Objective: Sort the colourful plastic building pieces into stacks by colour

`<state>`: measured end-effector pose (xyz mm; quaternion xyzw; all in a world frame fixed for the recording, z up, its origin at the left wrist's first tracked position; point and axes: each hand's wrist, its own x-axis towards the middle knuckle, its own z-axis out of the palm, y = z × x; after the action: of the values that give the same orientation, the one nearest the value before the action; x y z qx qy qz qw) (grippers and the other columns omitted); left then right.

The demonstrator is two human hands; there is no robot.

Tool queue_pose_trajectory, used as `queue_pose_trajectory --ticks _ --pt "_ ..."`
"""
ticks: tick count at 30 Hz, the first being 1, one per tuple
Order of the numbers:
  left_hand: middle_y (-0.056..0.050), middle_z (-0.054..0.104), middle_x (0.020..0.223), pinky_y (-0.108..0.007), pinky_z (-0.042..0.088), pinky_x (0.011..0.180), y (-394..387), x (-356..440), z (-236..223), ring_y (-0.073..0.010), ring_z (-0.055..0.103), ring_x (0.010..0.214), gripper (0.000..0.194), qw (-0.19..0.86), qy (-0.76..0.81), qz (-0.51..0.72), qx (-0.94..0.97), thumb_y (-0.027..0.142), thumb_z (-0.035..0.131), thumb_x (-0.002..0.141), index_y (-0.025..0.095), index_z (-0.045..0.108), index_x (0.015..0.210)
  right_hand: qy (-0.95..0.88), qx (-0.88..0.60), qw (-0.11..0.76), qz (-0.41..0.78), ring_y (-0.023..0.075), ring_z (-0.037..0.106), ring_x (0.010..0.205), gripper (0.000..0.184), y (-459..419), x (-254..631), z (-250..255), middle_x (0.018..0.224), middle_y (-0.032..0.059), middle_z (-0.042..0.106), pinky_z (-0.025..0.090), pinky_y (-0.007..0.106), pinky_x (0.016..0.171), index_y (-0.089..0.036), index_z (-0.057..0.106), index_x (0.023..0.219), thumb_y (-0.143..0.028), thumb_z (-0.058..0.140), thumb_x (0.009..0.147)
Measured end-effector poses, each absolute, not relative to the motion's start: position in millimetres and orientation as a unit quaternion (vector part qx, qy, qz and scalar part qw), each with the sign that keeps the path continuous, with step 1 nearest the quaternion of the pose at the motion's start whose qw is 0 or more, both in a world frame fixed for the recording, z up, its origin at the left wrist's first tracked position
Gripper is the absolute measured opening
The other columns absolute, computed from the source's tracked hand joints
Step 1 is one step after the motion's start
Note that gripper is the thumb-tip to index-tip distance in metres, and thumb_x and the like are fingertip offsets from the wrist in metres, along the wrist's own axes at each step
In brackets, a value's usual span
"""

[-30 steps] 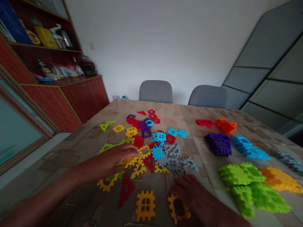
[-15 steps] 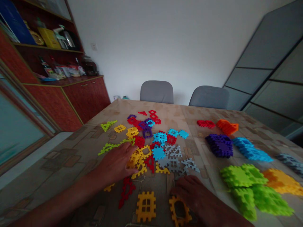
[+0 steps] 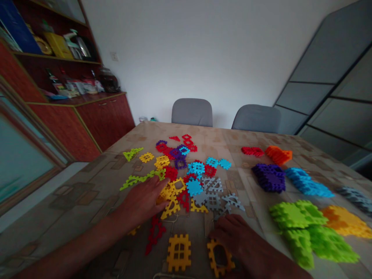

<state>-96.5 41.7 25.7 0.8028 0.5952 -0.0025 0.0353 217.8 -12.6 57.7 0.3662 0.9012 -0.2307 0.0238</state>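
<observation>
My left hand [image 3: 147, 193] lies over a cluster of yellow interlocking pieces [image 3: 176, 188], thumb and fingers apart. The pieces under its fingers are partly hidden. My right hand [image 3: 232, 230] rests low on the table with its fingers curled, covering the upper right edge of a yellow frame piece [image 3: 212, 257] with a large round opening. What lies under those fingers is hidden. Left of that frame is a yellow window piece [image 3: 178, 254]. A red piece [image 3: 156, 230] lies below my left hand. Grey pieces [image 3: 213, 201] lie just beyond my right hand.
Loose light blue [image 3: 194, 186], purple [image 3: 180, 162] and red pieces [image 3: 188, 142] spread across the middle of the table. On the right stand sorted stacks: green [image 3: 293, 215], yellow [image 3: 345, 221], purple [image 3: 269, 178], blue [image 3: 309, 183], orange [image 3: 278, 155] and red [image 3: 252, 151]. Two grey chairs [image 3: 192, 112] stand behind.
Both hands stay almost in place, and the pieces lie as before. The view has shifted very slightly.
</observation>
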Motion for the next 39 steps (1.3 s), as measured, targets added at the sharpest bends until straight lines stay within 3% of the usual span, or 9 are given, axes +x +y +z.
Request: queue_pose_trajectory --ticks 4,8,12,16,21,25,31,34,39 --pt "-0.014 0.054 0.149 -0.046 0.044 0.112 41.1 -107.8 29.5 -0.0323 0.052 0.136 0.073 0.062 0.541 0.011 0.839 0.015 0.061 0.083 0.022 0.043 0.153 0.895 0.377 0.029 -0.235 0.0296 0.056 0.116 0.055 -13.1 216.2 56.3 0.126 0.0103 0.066 0.039 0.04 0.103 -0.019 0.066 0.126 -0.027 0.083 0.074" --pt "-0.001 0.046 0.158 -0.04 0.036 0.118 40.6 -125.0 39.4 -0.0222 0.045 0.143 0.082 0.104 0.424 0.077 0.896 0.001 0.047 0.08 0.035 0.037 0.155 0.896 0.373 0.022 -0.239 0.0303 0.056 0.117 0.057 -14.3 216.4 57.9 0.126 0.0113 0.066 0.039 0.042 0.104 -0.018 0.066 0.127 -0.029 0.084 0.074" --pt "-0.01 0.053 0.152 -0.048 0.039 0.116 44.0 -130.2 34.4 -0.0302 0.048 0.14 0.056 0.086 0.477 0.084 0.871 0.018 0.05 0.095 0.026 0.046 0.15 0.901 0.364 0.008 -0.234 0.03 0.057 0.115 0.052 -14.5 217.4 57.9 0.123 0.0109 0.066 0.04 0.043 0.104 -0.02 0.065 0.127 -0.032 0.08 0.078" --pt "-0.018 0.053 0.149 -0.051 0.044 0.112 42.1 -122.1 24.5 -0.0385 0.051 0.137 0.068 0.074 0.53 0.037 0.844 0.023 0.074 0.082 0.022 0.052 0.147 0.901 0.36 0.006 -0.242 0.0298 0.057 0.113 0.05 -13.4 217.8 56.5 0.121 0.0107 0.066 0.041 0.042 0.101 -0.021 0.065 0.127 -0.034 0.078 0.08" --pt "-0.016 0.059 0.14 -0.047 0.049 0.107 37.6 -112.8 25.8 -0.0363 0.058 0.129 0.069 0.06 0.516 0.041 0.854 0.012 0.068 0.079 0.023 0.053 0.146 0.896 0.367 0.028 -0.248 0.0311 0.056 0.116 0.057 -14.0 218.3 57.6 0.125 0.0117 0.065 0.04 0.043 0.103 -0.017 0.066 0.125 -0.025 0.082 0.071" --pt "-0.015 0.055 0.146 -0.047 0.044 0.112 34.8 -110.2 35.2 -0.0349 0.052 0.136 0.075 0.09 0.507 0.052 0.856 0.008 0.063 0.077 0.022 0.048 0.15 0.894 0.375 0.018 -0.245 0.0302 0.056 0.115 0.052 -14.6 216.4 59.8 0.122 0.0109 0.066 0.04 0.044 0.104 -0.017 0.066 0.124 -0.02 0.08 0.074" --pt "0.001 0.043 0.159 -0.044 0.038 0.12 0.2 -90.9 42.7 -0.0269 0.044 0.143 0.098 0.217 0.432 0.108 0.869 0.005 0.061 0.074 0.042 0.027 0.157 0.89 0.378 0.045 -0.25 0.0303 0.055 0.113 0.049 -12.0 212.9 58.6 0.122 0.0115 0.066 0.04 0.045 0.102 -0.016 0.067 0.119 -0.02 0.078 0.072" --pt "-0.001 0.043 0.159 -0.044 0.042 0.117 -18.4 -77.4 44.9 -0.0294 0.047 0.142 0.104 0.257 0.415 0.069 0.87 0.004 0.063 0.07 0.042 0.025 0.158 0.893 0.377 0.035 -0.244 0.0303 0.055 0.114 0.049 -12.9 215.6 54.5 0.122 0.0109 0.065 0.04 0.045 0.103 -0.017 0.066 0.121 -0.022 0.078 0.074" --pt "-0.005 0.048 0.156 -0.046 0.046 0.113 -26.2 -65.0 45.7 -0.0327 0.049 0.14 0.095 0.286 0.398 0.018 0.871 0.006 0.068 0.073 0.038 0.034 0.156 0.907 0.351 -0.008 -0.231 0.0306 0.055 0.116 0.055 -15.1 222.5 47.1 0.125 0.011 0.063 0.037 0.044 0.106 -0.022 0.062 0.129 -0.026 0.077 0.076"
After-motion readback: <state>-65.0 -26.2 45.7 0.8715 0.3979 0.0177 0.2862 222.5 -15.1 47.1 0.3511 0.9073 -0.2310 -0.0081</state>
